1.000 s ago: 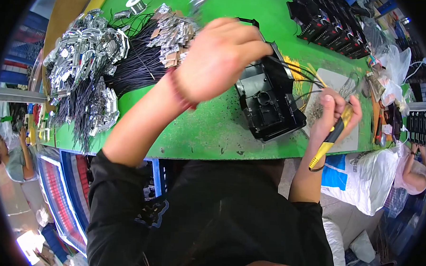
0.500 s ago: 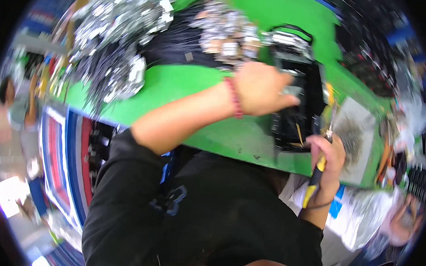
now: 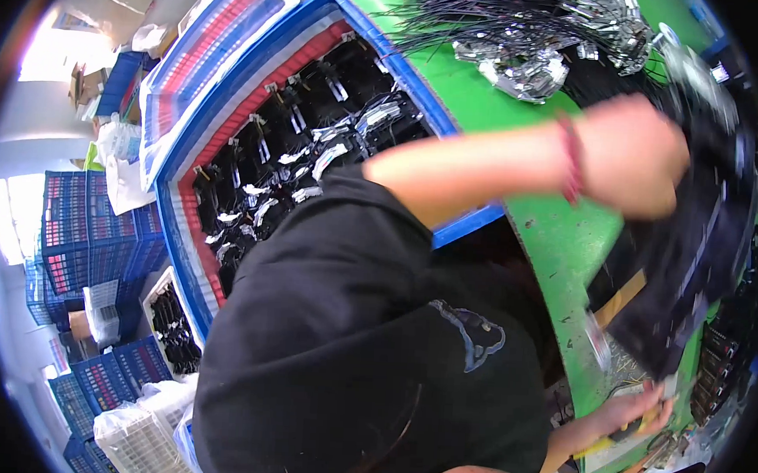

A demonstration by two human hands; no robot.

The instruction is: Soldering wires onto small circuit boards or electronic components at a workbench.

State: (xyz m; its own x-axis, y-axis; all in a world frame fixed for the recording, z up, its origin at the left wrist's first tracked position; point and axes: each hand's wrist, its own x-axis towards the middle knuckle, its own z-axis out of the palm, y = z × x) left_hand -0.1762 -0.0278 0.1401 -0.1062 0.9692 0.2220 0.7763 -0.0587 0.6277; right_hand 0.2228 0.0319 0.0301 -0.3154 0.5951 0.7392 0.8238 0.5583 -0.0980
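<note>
My left hand (image 3: pixel 640 159), with a red bracelet at the wrist, is blurred and has its fingers curled at the edge of a black housing (image 3: pixel 678 275). The housing is raised and tilted over the right part of the green bench, with a tan strip (image 3: pixel 620 299) on its near side. By the housing's lower end, my right hand (image 3: pixel 629 416) holds a tool with a yellow-and-black handle (image 3: pixel 591 449). The tool's tip cannot be made out.
A blue crate (image 3: pixel 170 215) lined with red and white holds several black parts with silver wrapping, left of the bench. Black wires with silver-wrapped ends (image 3: pixel 521 74) lie on the green bench (image 3: pixel 556 244). Blue crates (image 3: pixel 100 224) stand stacked farther left.
My view has swung left, bringing the crate of parts into sight. The black housing has come up off the bench with my left hand. My right hand keeps the yellow-and-black tool.
</note>
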